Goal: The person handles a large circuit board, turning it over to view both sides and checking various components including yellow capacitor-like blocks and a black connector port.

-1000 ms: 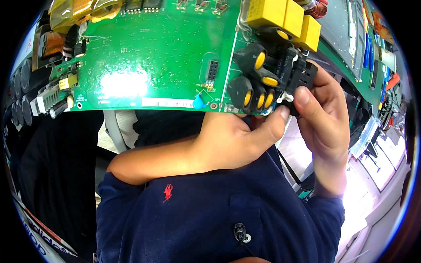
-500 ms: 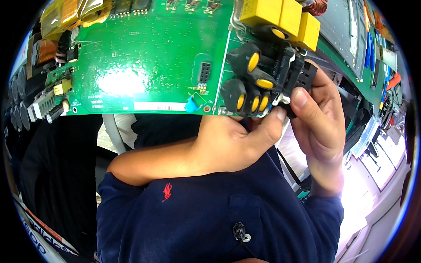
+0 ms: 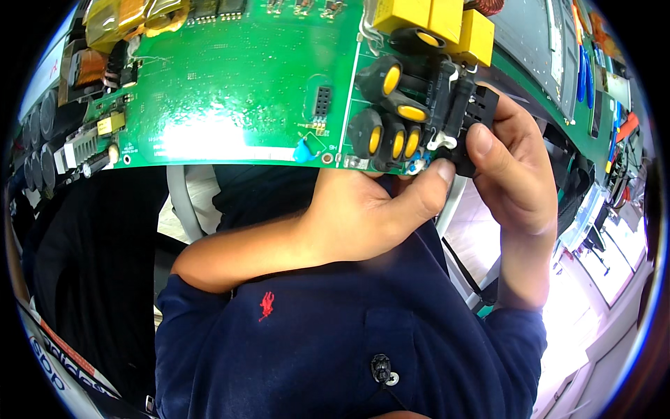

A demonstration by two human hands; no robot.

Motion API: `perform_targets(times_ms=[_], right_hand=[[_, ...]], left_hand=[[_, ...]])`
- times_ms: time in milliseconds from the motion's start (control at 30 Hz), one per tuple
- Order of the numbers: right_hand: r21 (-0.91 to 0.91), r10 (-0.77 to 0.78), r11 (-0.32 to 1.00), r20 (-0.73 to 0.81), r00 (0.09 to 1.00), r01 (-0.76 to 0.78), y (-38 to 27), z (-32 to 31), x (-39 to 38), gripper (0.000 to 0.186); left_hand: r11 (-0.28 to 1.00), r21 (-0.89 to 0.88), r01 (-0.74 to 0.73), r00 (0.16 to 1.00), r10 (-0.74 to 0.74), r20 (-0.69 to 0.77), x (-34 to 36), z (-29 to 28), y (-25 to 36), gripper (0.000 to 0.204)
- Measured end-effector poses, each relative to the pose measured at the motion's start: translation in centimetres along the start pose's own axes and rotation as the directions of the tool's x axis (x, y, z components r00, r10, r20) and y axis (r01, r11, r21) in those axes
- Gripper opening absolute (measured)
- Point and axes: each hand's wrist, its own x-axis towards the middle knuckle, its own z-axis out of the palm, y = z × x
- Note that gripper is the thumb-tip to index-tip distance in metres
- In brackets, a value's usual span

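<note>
While hands [image 3: 370, 216] keep hold, green board [image 3: 244, 80] rises slightly

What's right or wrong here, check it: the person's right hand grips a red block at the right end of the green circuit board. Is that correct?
Not quite: the block is black, not red, as the head view shows. The right hand does grip it at the right end of the green circuit board.

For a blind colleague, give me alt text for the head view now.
A person's left hand grips the near edge of a flat green circuit board, while the right hand pinches a black slotted block at its right end. Yellow box-shaped components stand beyond.
</note>
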Motion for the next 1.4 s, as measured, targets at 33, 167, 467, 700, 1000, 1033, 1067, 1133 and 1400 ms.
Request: perform_targets(times_ms=[33, 167, 467, 700, 1000, 1033, 1067, 1133, 1400], right_hand=[[0.019, -0.005, 1.0, -0.013, 1.0, 0.005, 0.0, 0.0, 0.0, 0.037], [0.103, 0.015, 0.995, -0.084, 0.996, -0.007, 0.0, 0.2, -0.2, 0.038], [-0.098, 0.034, 0.995, -0.002, 0.999, -0.034, -1.1, -0.1, 0.3, 0.039], [0.065, 0.026, 0.997, 0.04, 0.999, -0.029, -0.7, 0.0, 0.7, 0.031], [0.078, 0.005, 0.997, 0.039, 0.999, -0.008, -0.3, 0.0, 0.9, 0.034], [0.047, 0.01, 0.999, 0.022, 1.0, -0.011, -0.3, 0.0, 0.9, 0.034], [0.028, 0.011, 1.0, 0.008, 1.0, -0.011, -0.4, 0.1, 0.8, 0.035], [0.048, 0.005, 0.999, 0.017, 1.0, -0.006, -0.6, 0.1, 0.8, 0.035], [0.06, 0.021, 0.998, 0.034, 0.999, -0.023, -1.4, 0.3, 0.7, 0.033]], left_hand=[[1.0, 0.0, 0.002, 1.0, -0.002, 0.01, 0.1, -0.1, 0.0, 0.016], [0.997, 0.05, -0.054, 0.997, 0.052, 0.057, 0.3, -0.4, 0.3, 0.02], [0.99, 0.139, 0.018, 0.997, -0.028, 0.069, 0.8, 0.1, 1.1, 0.016], [0.986, 0.141, 0.09, 0.996, -0.09, -0.006, 0.2, 0.7, 1.3, 0.021], [0.958, 0.264, 0.109, 0.994, -0.111, -0.007, 0.4, 0.5, 1.4, 0.024], [0.96, 0.255, 0.12, 0.992, -0.126, 0.011, 0.4, 0.4, 1.5, 0.024], [0.961, 0.245, 0.131, 0.99, -0.142, 0.028, 0.4, 0.3, 1.5, 0.025], [0.964, 0.243, 0.107, 0.991, -0.122, 0.048, 0.5, 0.3, 1.6, 0.025], [0.954, 0.257, 0.156, 0.987, -0.163, 0.005, 0.4, 0.3, 1.8, 0.026]])
